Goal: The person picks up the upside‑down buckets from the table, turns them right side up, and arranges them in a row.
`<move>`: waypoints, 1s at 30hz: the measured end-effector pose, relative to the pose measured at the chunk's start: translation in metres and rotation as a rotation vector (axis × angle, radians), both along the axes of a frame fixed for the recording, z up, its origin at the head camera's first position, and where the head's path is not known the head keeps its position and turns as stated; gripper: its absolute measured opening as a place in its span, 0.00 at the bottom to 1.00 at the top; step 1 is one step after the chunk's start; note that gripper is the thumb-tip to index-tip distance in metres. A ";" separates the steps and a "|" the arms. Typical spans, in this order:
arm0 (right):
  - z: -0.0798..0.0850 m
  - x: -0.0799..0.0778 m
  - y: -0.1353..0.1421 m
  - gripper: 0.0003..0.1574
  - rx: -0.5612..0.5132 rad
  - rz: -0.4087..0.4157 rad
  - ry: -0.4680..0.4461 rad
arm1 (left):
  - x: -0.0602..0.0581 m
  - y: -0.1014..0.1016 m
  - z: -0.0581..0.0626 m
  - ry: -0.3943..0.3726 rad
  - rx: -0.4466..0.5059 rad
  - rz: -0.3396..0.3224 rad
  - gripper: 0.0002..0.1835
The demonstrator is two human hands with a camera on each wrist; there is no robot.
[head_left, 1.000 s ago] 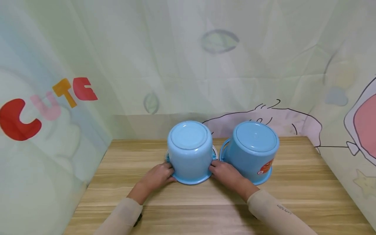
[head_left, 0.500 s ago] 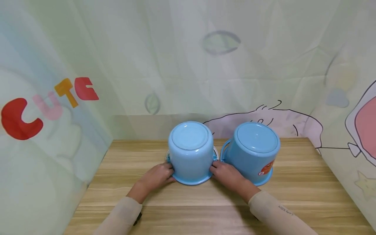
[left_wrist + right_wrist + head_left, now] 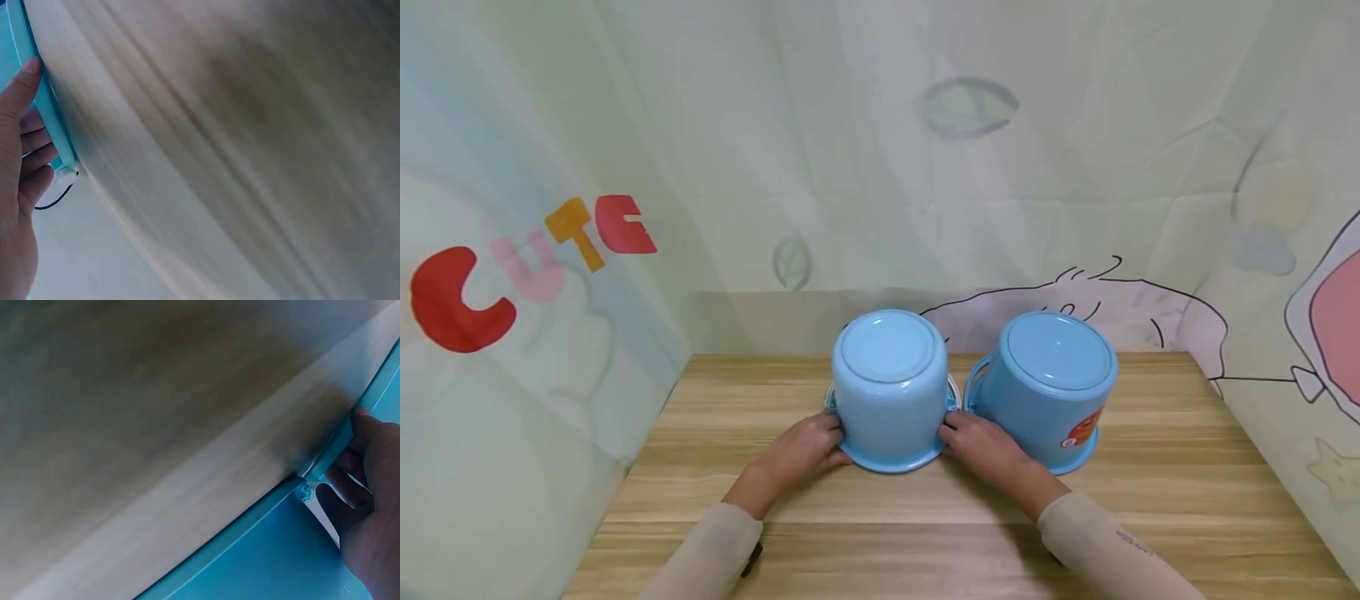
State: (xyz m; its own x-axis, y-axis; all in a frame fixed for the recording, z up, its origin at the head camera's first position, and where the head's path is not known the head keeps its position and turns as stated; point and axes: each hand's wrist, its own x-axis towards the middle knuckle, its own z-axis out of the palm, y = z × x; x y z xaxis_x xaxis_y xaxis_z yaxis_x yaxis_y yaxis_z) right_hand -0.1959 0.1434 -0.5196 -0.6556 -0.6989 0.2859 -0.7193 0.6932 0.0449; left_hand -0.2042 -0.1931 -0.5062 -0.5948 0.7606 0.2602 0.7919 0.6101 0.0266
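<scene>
A light blue plastic bucket (image 3: 891, 408) stands upside down on the wooden table, its round base facing up. My left hand (image 3: 805, 450) grips its rim on the left side, and my right hand (image 3: 985, 450) holds the rim on the right. In the left wrist view the thumb (image 3: 30, 69) lies on the blue rim (image 3: 55, 125), with the other fingers against the side near the handle joint. The right wrist view has my right thumb (image 3: 361, 415) at the rim too. The bucket's handle hangs behind it, mostly hidden.
Just to the right, a second upside-down blue bucket (image 3: 1048, 408) with a red sticker (image 3: 1084, 427) stands close to my right hand, its handle (image 3: 976, 383) on the left. Printed curtains (image 3: 865, 167) enclose the back and sides of the wooden table (image 3: 880, 550).
</scene>
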 end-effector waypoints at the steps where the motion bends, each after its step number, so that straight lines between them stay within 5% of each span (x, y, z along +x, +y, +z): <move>1: 0.000 0.000 0.000 0.08 -0.002 -0.001 -0.004 | 0.000 0.000 0.000 0.002 -0.001 -0.001 0.17; 11: 0.001 0.002 0.003 0.08 -0.028 0.012 0.012 | 0.002 -0.001 0.000 0.075 0.015 -0.032 0.17; 24: 0.020 0.003 0.002 0.10 -0.058 0.074 0.012 | 0.003 -0.008 0.005 0.175 0.148 -0.026 0.08; 30: 0.023 0.005 0.006 0.11 -0.092 0.099 0.056 | 0.009 -0.010 0.009 0.149 0.147 0.014 0.05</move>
